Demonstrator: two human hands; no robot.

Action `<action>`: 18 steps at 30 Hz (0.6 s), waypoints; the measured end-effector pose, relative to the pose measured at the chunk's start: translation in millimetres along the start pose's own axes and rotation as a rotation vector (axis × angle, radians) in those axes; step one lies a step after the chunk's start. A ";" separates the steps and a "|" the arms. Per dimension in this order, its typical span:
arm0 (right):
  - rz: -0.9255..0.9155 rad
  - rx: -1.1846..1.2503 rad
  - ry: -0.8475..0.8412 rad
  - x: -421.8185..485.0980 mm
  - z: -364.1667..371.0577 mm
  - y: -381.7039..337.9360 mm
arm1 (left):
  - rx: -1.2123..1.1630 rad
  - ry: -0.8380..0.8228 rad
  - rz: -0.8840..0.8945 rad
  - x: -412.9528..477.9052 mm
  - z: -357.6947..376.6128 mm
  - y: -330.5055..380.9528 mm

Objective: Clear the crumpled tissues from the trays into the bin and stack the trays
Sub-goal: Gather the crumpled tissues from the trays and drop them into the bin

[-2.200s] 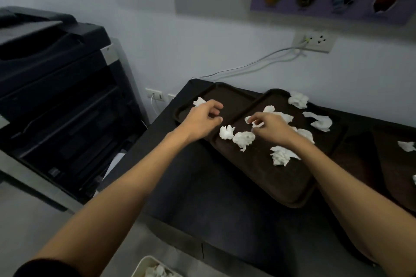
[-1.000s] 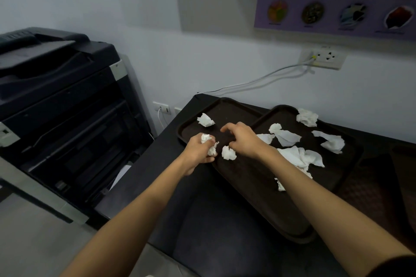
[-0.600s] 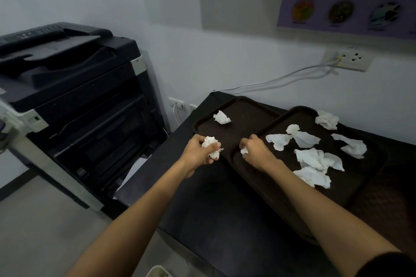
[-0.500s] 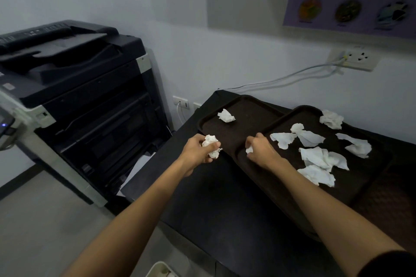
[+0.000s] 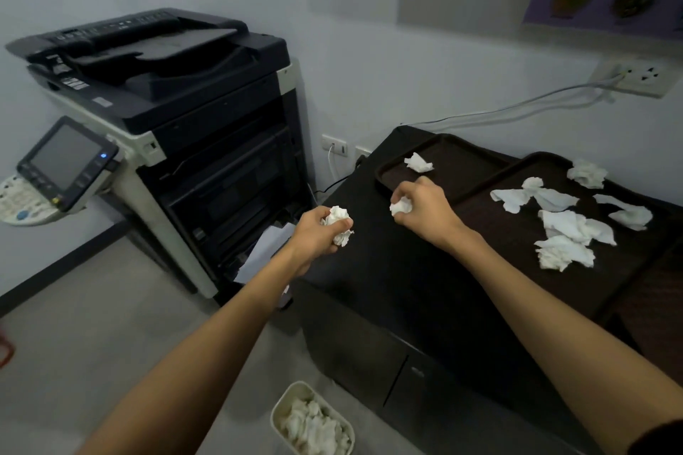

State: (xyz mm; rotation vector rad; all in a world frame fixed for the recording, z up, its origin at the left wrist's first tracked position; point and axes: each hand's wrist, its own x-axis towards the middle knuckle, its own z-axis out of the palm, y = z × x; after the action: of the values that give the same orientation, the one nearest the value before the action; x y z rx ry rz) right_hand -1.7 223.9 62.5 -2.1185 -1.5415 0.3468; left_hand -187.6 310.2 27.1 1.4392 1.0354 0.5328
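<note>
Off the counter's (image 5: 388,270) left edge, a crumpled tissue (image 5: 339,220) is being gripped in the left hand (image 5: 314,233). A smaller wad (image 5: 401,206) is being clenched in the right hand (image 5: 428,210), at the left tray's (image 5: 462,174) near rim. One tissue (image 5: 418,162) is lying there, several more (image 5: 565,229) on the right tray (image 5: 499,233). Bin (image 5: 276,417) on floor below, part-filled.

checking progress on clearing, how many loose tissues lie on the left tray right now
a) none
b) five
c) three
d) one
d: only one crumpled tissue lies on the left tray; the other loose ones are all on the right tray.
</note>
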 end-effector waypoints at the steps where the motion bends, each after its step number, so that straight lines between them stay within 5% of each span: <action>1: -0.013 0.001 -0.004 -5.4 6.8 -13.0 | 0.000 0.009 -0.004 -7.2 -11.6 -5.3; 10: -0.086 0.099 -0.094 -55.0 101.8 -97.4 | -0.004 0.112 -0.146 -55.1 -105.9 -83.1; 18: -0.059 0.169 -0.299 -90.9 202.2 -94.3 | -0.023 0.238 -0.285 -56.3 -125.9 -198.6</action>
State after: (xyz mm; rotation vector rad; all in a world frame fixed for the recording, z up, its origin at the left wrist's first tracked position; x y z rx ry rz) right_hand -204.9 209.4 -66.2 -1.9522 -1.6675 0.7740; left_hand -374.4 307.2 -126.4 1.2002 1.3942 0.5128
